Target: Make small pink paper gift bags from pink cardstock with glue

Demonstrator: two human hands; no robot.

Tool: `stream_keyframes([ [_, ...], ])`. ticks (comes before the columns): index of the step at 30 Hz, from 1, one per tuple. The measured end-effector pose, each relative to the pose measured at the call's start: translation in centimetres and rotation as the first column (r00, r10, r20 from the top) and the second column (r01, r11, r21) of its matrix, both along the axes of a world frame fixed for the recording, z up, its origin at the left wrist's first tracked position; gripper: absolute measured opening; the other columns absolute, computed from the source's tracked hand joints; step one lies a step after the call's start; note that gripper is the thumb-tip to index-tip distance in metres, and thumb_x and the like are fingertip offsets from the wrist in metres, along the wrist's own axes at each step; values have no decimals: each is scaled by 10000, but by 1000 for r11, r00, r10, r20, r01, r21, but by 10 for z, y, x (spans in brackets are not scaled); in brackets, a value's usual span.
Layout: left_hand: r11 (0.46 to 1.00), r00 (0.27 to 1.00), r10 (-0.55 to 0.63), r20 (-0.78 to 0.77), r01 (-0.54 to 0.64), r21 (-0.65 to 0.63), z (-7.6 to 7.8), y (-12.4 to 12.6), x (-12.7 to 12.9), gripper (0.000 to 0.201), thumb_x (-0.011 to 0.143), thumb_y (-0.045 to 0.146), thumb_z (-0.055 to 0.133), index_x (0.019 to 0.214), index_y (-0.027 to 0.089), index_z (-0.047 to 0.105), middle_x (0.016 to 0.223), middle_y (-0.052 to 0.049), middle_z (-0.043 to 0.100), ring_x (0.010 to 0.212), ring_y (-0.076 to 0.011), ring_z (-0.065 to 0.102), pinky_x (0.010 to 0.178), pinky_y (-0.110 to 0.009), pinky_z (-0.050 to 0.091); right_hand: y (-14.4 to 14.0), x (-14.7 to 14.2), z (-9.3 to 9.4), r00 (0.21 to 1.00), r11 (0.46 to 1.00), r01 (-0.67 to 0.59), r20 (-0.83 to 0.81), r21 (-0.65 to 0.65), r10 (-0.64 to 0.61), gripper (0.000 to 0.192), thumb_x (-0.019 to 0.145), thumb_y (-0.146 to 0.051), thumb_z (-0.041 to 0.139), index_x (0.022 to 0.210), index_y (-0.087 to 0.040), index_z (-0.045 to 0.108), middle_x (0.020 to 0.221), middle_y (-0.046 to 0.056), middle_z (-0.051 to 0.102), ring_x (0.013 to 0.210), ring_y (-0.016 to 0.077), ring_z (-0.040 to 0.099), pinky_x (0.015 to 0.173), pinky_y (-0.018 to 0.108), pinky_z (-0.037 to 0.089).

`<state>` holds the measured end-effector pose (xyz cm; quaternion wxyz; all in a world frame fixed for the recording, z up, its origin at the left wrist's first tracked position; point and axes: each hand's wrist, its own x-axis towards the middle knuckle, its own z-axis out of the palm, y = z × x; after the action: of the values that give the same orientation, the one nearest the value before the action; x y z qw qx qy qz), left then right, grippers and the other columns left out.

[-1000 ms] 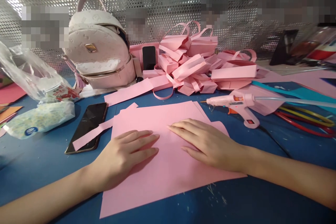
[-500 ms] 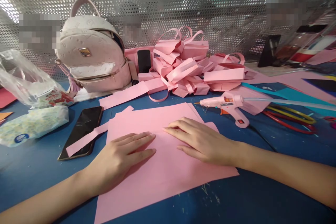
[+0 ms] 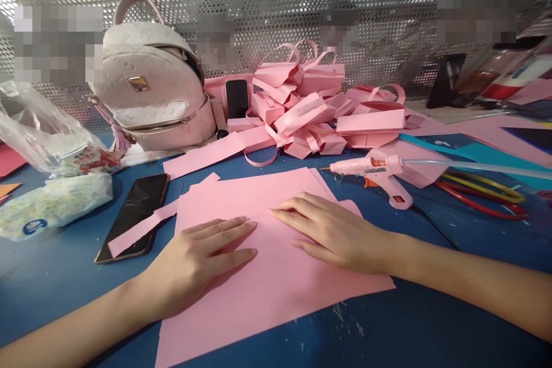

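Sheets of pink paper (image 3: pixel 259 293) lie stacked on the blue table in front of me. My left hand (image 3: pixel 207 259) rests flat on the left part of the top sheet, fingers stretched out. On the right part lies my right hand (image 3: pixel 323 230), palm down with its fingers extended. Neither hand grips anything. A narrow pink paper strip (image 3: pixel 138 234) runs from the stack's left side across a black phone (image 3: pixel 140 201). Just beyond the right hand, a pink hot glue gun (image 3: pixel 379 169) lies on its side with a clear glue stick in its back.
A heap of folded pink paper baskets (image 3: pixel 302 109) stands at the back, with a second phone (image 3: pixel 237 99) leaning beside it. A pale backpack (image 3: pixel 150 86) and a tissue pack (image 3: pixel 56 204) are on the left. Red and yellow scissors handles (image 3: pixel 478 192) lie at the right.
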<state>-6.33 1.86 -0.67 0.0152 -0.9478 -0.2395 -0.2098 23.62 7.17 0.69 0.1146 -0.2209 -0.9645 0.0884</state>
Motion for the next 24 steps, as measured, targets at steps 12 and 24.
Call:
stream_keyframes([
  [12,1000,1000,-20,-14,20,11,0,0,-1,323,1022,146,471,1285,171,658,1427,-150,598,1302,-323,588,992,-489,587,0,1,-2,1000,1000,-8,12,0,8,449,1011,-259,498,1429,-94,501,1318,178,585,1204,293,526,1054,489,462],
  [24,999,1000,-27,-8,28,27,1,-1,1,317,1030,149,449,1248,152,679,1406,-168,610,1263,-343,617,950,-513,610,0,1,-1,1000,1000,-3,18,-19,4,459,1010,-261,505,1434,-86,500,1319,182,578,1201,297,519,1049,482,462],
])
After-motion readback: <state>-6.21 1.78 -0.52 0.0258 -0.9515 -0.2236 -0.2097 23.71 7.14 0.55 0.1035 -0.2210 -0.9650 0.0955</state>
